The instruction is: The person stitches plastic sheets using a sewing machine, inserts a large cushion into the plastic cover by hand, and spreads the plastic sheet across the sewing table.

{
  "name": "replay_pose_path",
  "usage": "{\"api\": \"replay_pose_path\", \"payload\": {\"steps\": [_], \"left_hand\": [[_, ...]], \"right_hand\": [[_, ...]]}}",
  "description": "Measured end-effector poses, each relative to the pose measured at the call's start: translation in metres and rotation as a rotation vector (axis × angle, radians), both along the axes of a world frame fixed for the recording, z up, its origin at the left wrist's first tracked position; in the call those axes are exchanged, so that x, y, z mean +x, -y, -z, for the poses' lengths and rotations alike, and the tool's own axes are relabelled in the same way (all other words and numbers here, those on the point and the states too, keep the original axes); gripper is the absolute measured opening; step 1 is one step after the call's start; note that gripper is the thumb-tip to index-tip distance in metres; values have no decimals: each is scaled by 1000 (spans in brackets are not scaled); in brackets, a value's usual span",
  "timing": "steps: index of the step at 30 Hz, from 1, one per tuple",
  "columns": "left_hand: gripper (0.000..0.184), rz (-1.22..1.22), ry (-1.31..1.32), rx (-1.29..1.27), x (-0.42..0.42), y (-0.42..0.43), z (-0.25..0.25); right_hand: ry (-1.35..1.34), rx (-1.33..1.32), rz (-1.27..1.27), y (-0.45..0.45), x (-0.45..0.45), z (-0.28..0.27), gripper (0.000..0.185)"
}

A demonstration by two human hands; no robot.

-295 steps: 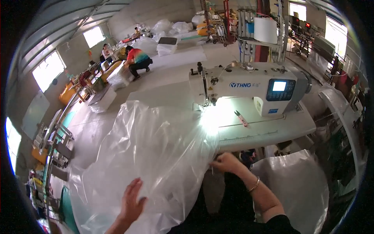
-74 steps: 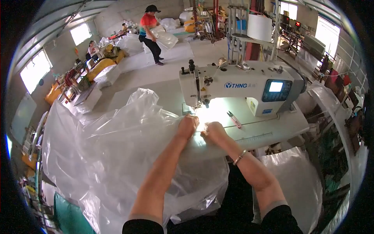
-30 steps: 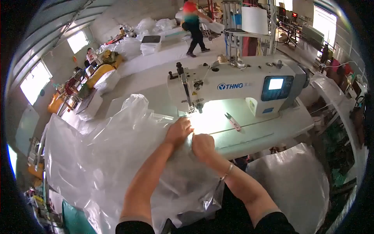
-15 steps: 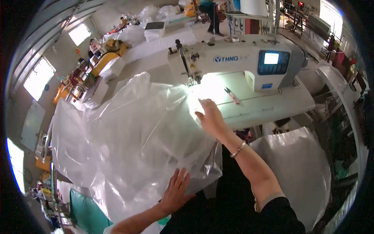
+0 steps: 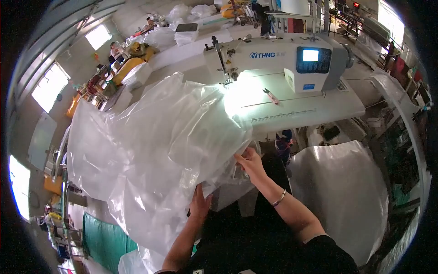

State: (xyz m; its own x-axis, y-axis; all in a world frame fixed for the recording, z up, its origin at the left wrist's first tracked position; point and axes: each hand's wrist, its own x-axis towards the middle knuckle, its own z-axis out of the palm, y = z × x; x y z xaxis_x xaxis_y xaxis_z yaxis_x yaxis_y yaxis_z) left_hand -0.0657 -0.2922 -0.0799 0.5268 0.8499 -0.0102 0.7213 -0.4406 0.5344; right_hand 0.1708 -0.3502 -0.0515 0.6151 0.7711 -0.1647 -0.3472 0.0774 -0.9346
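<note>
A large, crumpled translucent plastic sheet [image 5: 150,141] spreads from beside the sewing machine's needle area down toward my lap. My right hand [image 5: 252,165] pinches its near edge just below the machine table, thumb and fingers closed on the film. Lower down, my left hand [image 5: 200,204] is closed on the sheet's near edge, its fingertips partly hidden by folds. The white sewing machine [image 5: 273,57] has its lamp and screen lit. Small pink-handled thread snips [image 5: 271,96] lie on the machine bed, apart from both hands.
Another translucent plastic piece [image 5: 337,196] hangs at the right below the table. A curved pale rail [image 5: 408,132] runs along the far right. Green cloth [image 5: 107,235] lies at lower left. White stacked sheets [image 5: 186,36] sit at the back; a person [image 5: 115,52] is at far left.
My right hand has moved from the lit machine bed down to the sheet's near edge and closed on it. My left hand went from lying flat to holding the edge; the sheet bunched up.
</note>
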Motion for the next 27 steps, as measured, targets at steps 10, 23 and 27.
{"api": "replay_pose_path", "payload": {"steps": [10, 23, 27], "left_hand": [[18, 386, 72, -154, -68, 64, -16], [47, 187, 256, 247, 14, 69, -76], [35, 279, 178, 475, 0, 54, -84]], "right_hand": [[934, -226, 582, 38, 13, 60, 29], [-50, 9, -271, 121, -64, 8, 13], [-378, -66, -195, 132, -72, 21, 14]]}}
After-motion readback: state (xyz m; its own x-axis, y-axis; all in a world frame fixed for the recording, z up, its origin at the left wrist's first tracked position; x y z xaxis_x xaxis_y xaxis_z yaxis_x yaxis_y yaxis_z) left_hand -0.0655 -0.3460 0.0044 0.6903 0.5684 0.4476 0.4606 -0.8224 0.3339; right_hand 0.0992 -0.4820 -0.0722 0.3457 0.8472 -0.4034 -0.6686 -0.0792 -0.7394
